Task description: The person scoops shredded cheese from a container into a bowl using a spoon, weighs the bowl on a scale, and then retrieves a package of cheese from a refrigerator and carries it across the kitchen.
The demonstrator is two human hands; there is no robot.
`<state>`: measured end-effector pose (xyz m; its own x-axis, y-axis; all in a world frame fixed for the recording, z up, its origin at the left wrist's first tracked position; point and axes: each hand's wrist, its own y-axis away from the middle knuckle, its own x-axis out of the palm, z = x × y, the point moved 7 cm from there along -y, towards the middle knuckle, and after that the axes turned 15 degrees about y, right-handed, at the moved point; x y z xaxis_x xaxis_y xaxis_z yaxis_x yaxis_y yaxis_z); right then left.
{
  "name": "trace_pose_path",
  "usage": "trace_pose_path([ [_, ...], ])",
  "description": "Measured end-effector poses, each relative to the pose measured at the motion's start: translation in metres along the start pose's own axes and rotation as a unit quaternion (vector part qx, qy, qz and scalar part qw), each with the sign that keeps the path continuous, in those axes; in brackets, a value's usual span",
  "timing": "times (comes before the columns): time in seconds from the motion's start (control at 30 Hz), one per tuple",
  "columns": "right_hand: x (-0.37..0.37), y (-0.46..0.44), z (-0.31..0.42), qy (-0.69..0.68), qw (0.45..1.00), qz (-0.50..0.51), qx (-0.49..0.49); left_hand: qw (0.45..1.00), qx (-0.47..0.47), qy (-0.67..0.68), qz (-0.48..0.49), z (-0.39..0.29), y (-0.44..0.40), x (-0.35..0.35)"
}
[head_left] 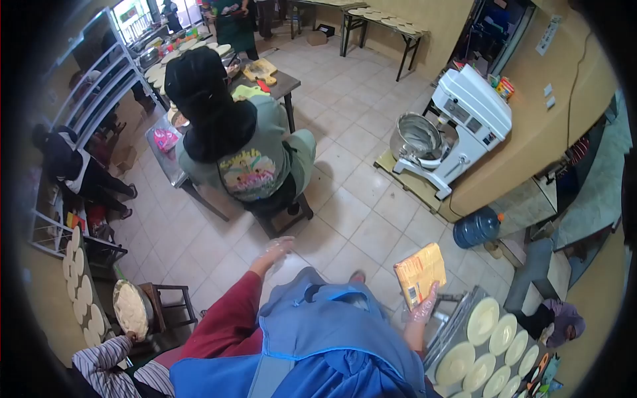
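Observation:
A yellow-orange packet (421, 273) with printing on it is held up by my right hand (424, 306), which grips its lower edge in a clear plastic glove. My left hand (277, 249), also in a clear glove, is stretched out over the tiled floor with nothing in it. Its fingers point to the right, just below the stool (271, 225) of a seated person. Beneath and to the right of my right hand lies a tray rack of pale round dough pieces (483, 321).
A seated person (249, 152) works at a table (285, 85) ahead. A white mixer (468, 109) with a metal bowl (417, 138) stands right, near a blue water bottle (476, 227). At lower left, another person's striped sleeve (103, 361) reaches to a dough bowl (151, 306).

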<state>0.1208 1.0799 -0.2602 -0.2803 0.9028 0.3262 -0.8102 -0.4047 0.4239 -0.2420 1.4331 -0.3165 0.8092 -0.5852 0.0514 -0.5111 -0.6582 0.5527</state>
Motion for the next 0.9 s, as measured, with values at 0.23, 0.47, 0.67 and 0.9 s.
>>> trace_pose_path([
  [0.23, 0.095, -0.174, 0.025, 0.025, 0.998, 0.055, 0.027, 0.995, -0.039, 0.009, -0.089, 0.083, -0.036, -0.029],
  [0.47, 0.301, -0.302, 0.051, 0.058, 0.972, 0.213, 0.082, 0.876, -0.226, -0.413, -0.107, 0.141, 0.066, -0.034],
  [0.67, 0.45, -0.357, 0.024, 0.08, 0.958, 0.256, 0.104, 0.95, -0.172, -0.184, -0.182, 0.174, 0.029, 0.021],
  [0.9, 0.583, -0.38, -0.028, 0.032, 0.921, 0.347, 0.172, 0.921, -0.061, 0.182, -0.338, 0.175, -0.03, -0.028],
])
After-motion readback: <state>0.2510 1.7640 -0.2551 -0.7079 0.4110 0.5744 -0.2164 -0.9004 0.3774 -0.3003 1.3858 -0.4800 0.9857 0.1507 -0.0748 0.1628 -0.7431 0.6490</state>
